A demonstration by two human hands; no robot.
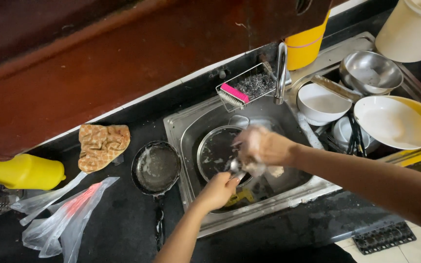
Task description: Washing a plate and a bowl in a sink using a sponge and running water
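My left hand (217,191) grips the handle of a small metal utensil (235,168), probably a spoon, over the steel sink (191,124). My right hand (264,146), covered in soap foam, presses a sudsy scrubber (261,169) against the utensil's upper end. Under both hands a round steel plate (213,151) with soapy streaks lies in the sink basin. A yellow scrap (239,197) rests at the basin's near side.
A dark frying pan (155,168) sits on the black counter left of the sink, beside a patterned cloth (102,144), plastic bags (62,214) and a yellow bottle (25,171). A tap (280,73) and a wire rack with a pink brush (235,93) stand behind. White and steel bowls (366,97) fill the right basin.
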